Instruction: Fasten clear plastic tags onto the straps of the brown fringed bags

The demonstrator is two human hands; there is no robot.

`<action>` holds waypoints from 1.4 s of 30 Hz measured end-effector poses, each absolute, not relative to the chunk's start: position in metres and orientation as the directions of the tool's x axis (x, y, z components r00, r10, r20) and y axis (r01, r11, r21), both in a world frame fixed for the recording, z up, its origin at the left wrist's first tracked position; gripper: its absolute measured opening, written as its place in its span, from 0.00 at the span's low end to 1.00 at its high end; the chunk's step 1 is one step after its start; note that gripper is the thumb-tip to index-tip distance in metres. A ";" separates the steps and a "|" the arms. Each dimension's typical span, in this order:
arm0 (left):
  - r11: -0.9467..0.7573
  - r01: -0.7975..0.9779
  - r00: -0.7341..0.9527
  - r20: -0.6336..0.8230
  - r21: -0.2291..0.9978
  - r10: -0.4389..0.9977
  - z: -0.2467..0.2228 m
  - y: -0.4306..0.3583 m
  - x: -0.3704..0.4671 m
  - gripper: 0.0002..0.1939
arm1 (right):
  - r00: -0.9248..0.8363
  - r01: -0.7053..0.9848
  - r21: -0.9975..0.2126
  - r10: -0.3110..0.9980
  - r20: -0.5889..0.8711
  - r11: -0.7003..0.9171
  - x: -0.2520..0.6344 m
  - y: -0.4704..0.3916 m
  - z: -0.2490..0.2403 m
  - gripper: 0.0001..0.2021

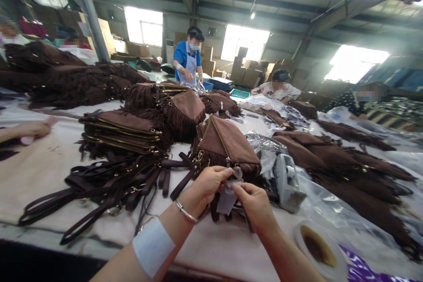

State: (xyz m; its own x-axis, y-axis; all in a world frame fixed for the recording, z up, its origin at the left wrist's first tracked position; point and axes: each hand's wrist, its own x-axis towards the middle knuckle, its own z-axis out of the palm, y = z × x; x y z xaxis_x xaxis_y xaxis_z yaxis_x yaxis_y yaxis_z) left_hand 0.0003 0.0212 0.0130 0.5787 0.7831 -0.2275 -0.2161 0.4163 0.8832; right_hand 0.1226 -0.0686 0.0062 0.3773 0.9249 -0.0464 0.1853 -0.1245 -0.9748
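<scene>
My left hand (211, 183) is closed in a pinch at the front corner of a brown fringed bag (228, 141) with a gold zipper. Beside it my right hand (253, 202) pinches the edge of a small translucent plastic piece (227, 202). The upper, rounded part of that plastic reaches my left fingertips, and its lower part hangs between my hands. Dark wrist straps (132, 180) with gold rings and clasps lie in a heap to the left. A grey tape dispenser (287, 180) stands just right of the bag.
Stacked brown bags (119, 130) sit at the left, with more bags (330, 154) at the right. Plastic sheeting (330, 198) and a tape roll (313, 246) lie near my right arm. A person in blue (187, 59) stands across the table; another person's hand (36, 130) reaches in at left.
</scene>
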 end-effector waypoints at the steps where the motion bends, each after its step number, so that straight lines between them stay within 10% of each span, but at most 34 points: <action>1: 0.413 -0.219 0.577 -0.224 0.884 0.785 0.014 0.021 -0.001 0.19 | 0.384 0.171 -0.978 0.922 -0.046 -0.120 0.122 -0.066 0.005 0.20; 30: 0.304 -0.112 0.399 -0.237 0.946 0.886 0.008 0.040 -0.010 0.23 | 0.437 -0.038 -0.989 0.888 -0.143 -0.141 0.098 -0.016 0.017 0.18; 35: 0.286 -0.072 0.456 -0.223 0.956 0.862 0.006 0.044 -0.009 0.24 | 0.416 0.222 -0.967 0.909 -0.024 -0.128 0.109 -0.022 0.010 0.20; 42: 0.336 -0.057 0.507 -0.262 0.940 0.821 0.019 0.044 -0.004 0.21 | -0.089 0.916 -0.253 0.774 0.627 0.310 0.141 -0.027 0.039 0.13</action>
